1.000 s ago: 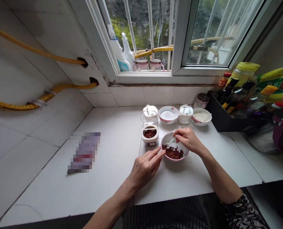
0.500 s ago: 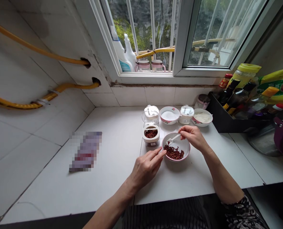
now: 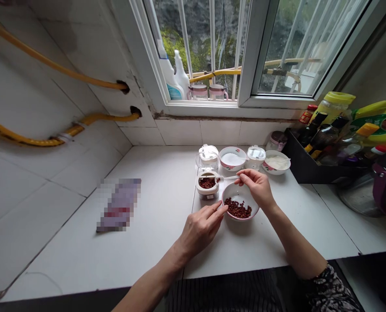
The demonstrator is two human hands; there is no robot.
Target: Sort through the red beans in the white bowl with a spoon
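Observation:
My right hand [image 3: 257,185] pinches the handle of a small white spoon [image 3: 228,177] between thumb and fingers. Its scoop carries a few dark red bits and reaches the open mouth of a seasoning jar [image 3: 207,193], which has reddish-brown peppercorns inside. Below the spoon stands a white bowl with a pink rim [image 3: 251,200], its bottom partly covered by peppercorns [image 3: 237,210]. My left hand [image 3: 199,226] steadies this bowl at its left edge, fingertips on the rim and thumb hidden.
Behind are a bowl of white grains [image 3: 232,158], a lidded white jar [image 3: 255,157] and a bowl of white flaky stuff [image 3: 276,162]. A black box of bottles [image 3: 303,167] and a metal pot [image 3: 358,201] stand right. A blurred purple packet [image 3: 121,203] lies left.
The spoon has risen from inside the bowl and moved left to the jar's mouth, with my right hand shifting up and left. My left hand stays at the bowl's rim.

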